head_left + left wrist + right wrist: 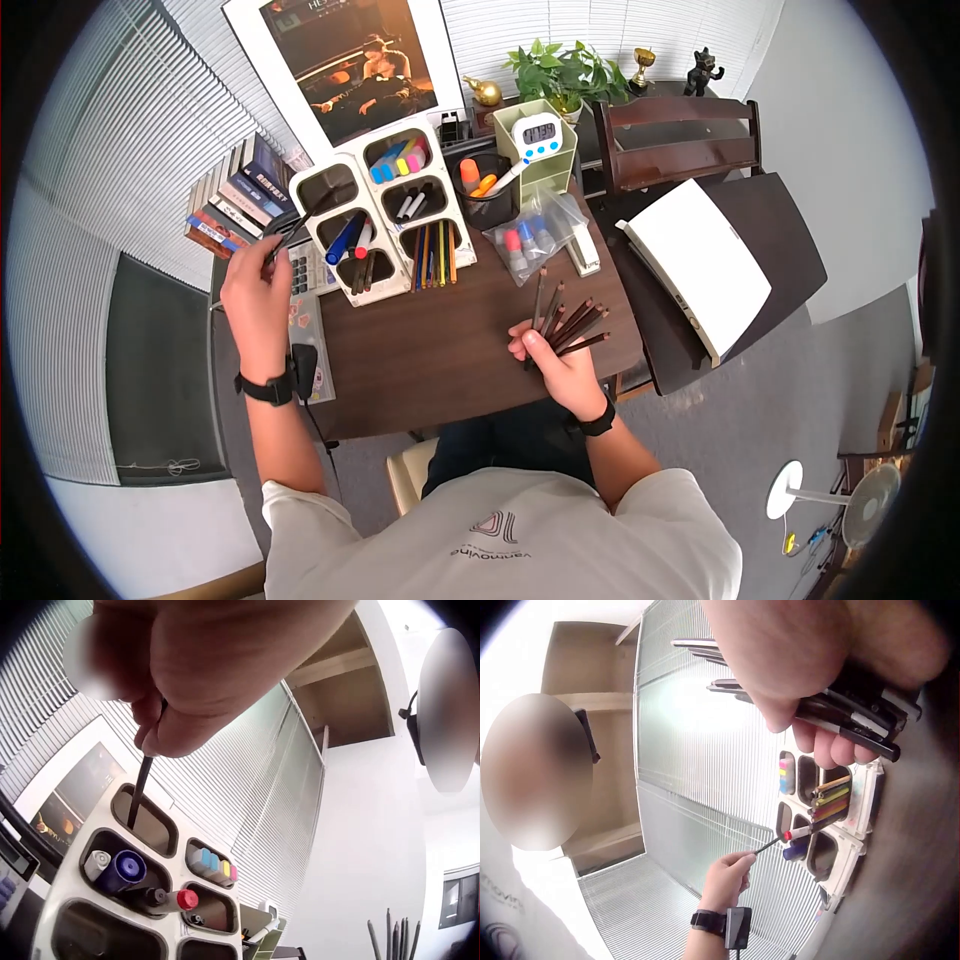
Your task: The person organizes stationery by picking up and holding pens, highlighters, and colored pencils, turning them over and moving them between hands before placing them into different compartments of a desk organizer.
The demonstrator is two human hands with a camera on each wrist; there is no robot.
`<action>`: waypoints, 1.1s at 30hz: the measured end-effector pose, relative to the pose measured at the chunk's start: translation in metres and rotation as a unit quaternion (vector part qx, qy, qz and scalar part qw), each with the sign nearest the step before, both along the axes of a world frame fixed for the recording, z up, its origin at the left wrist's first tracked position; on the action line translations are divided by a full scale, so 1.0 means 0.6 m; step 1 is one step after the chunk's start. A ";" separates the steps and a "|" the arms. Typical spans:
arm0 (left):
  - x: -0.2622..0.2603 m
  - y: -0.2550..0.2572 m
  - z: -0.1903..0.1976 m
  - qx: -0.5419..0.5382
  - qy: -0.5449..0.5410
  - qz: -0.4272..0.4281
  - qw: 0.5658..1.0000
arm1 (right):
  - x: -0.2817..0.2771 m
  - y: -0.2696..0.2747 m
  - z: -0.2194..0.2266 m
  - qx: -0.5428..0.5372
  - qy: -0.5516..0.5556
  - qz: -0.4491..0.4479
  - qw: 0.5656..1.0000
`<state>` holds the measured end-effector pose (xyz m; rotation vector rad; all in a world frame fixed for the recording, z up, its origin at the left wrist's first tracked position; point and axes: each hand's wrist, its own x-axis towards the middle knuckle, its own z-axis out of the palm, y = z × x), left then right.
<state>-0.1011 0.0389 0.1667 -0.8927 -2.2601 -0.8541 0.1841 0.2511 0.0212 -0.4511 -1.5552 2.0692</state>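
My left hand (258, 300) pinches a dark slim pencil (139, 799), its lower end inside the back left compartment of a white desk organizer (97, 817). The compartment in front of it holds a thick blue marker (122, 871) and a red-capped marker (184, 901). Over the right side of the desk, my right hand (567, 368) grips a bunch of dark pencils (575, 325) that fan out from the fist. The organizer's right half holds highlighters (400, 163), black-and-white pens (412, 203) and coloured pencils (434, 262).
Right of the organizer stand a black pen cup (487, 208), a clear bag (522, 262) of red- and blue-topped items, a white stapler (584, 250) and a green holder with a timer (538, 134). A calculator (308, 270) and books (235, 195) are on the left.
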 end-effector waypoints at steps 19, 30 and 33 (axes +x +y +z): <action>-0.007 0.046 -0.033 0.117 -0.127 -0.156 0.973 | -0.001 -0.001 0.002 0.011 0.002 0.003 1.000; 0.274 0.044 -0.186 0.053 -0.381 -0.278 0.880 | -0.039 -0.073 -0.001 0.020 0.063 0.074 0.995; 0.258 0.016 -0.172 0.109 -0.401 -0.216 0.884 | -0.030 -0.069 0.001 0.065 0.040 0.066 0.995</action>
